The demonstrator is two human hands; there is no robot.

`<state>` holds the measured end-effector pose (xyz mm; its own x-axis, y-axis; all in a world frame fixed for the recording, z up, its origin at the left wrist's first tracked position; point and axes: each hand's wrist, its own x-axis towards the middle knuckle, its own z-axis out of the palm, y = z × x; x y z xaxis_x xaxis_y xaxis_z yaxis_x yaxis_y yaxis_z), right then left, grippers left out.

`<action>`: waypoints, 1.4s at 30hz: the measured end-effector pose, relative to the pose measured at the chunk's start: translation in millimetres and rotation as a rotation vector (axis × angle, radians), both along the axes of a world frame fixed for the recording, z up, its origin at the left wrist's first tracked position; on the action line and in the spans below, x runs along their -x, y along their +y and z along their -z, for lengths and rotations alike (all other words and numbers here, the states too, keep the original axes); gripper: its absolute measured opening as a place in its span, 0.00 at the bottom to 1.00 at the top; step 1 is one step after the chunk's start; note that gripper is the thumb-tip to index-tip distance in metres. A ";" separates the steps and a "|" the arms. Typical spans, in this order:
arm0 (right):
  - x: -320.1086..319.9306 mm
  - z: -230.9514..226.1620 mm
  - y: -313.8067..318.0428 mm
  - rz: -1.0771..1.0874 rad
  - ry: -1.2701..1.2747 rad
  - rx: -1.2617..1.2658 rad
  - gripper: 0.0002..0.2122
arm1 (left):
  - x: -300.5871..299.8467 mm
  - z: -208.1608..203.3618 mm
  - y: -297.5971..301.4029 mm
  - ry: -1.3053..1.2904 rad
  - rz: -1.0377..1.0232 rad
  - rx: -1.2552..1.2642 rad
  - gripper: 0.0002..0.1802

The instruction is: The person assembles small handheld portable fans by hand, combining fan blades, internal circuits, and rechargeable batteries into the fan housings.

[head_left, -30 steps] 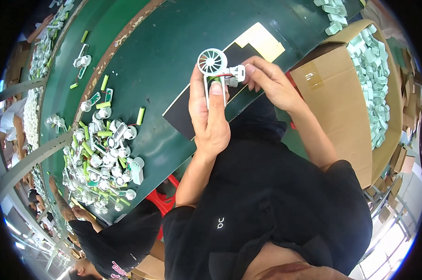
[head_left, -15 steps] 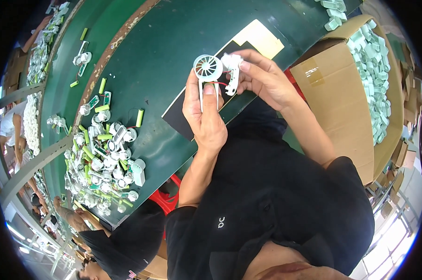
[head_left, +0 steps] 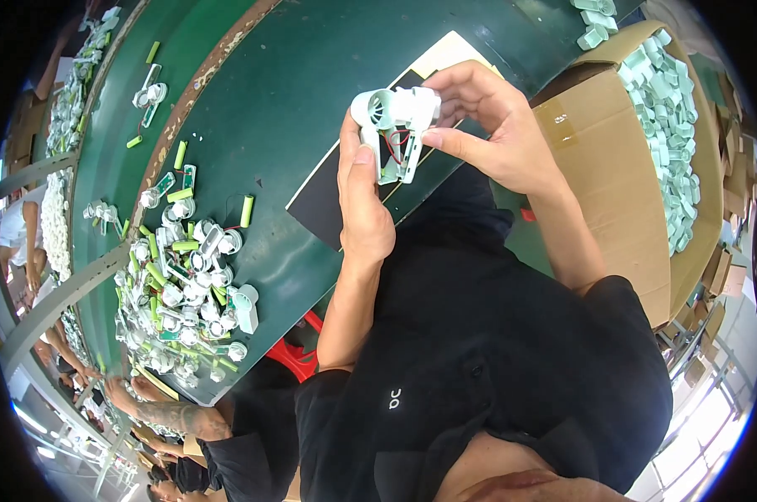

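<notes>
My left hand [head_left: 366,205] is closed around a pale green handheld-fan housing [head_left: 364,110], a hollow shell with a round vented head and a handle, its open side facing to the right. My right hand [head_left: 504,138] pinches a white fan motor assembly [head_left: 415,105], thumb below and fingers curled behind it. The assembly sits right up against the housing, and a thin red wire shows between them. From this angle I cannot tell whether the assembly is seated inside. Both parts are held above a black mat [head_left: 315,207] on the green table.
A heap of white motor assemblies with green cylindrical cells [head_left: 186,293] covers the table's left end. Pale green housings fill a large cardboard box [head_left: 604,192] at the right. Yellow paper [head_left: 454,52] lies behind my hands. A co-worker's tattooed arm [head_left: 177,414] reaches in at the lower left.
The housing has turned from its grille face to its open side. My right hand has brought the motor assembly up against it. The co-worker's arm has stretched further forward.
</notes>
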<state>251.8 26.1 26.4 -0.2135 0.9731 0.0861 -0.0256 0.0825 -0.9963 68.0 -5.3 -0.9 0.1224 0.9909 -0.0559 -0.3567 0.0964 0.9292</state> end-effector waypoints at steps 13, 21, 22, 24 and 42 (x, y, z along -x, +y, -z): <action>12.8 -6.1 3.0 0.045 -0.161 -0.029 0.15 | -4.8 11.6 -1.7 0.180 -0.071 -0.109 0.26; 10.7 -7.6 12.7 -0.079 -0.146 0.007 0.16 | -10.2 9.2 -3.9 0.303 -0.093 -0.152 0.31; 10.7 -7.2 13.0 -0.085 -0.136 0.012 0.16 | -8.4 15.9 -3.2 0.361 -0.097 -0.185 0.32; 11.7 -5.9 11.6 -0.067 -0.162 0.036 0.16 | -8.5 18.8 -2.3 0.420 -0.100 -0.220 0.32; 23.1 -7.8 20.1 -0.002 -0.304 -0.411 0.19 | -1.2 -25.0 -23.0 0.071 0.229 0.112 0.27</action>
<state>228.8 46.2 34.2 -0.2905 0.8714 0.3954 0.2600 0.4695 -0.8438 69.2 -28.3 24.1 0.3347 0.9250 -0.1797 -0.2481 0.2705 0.9302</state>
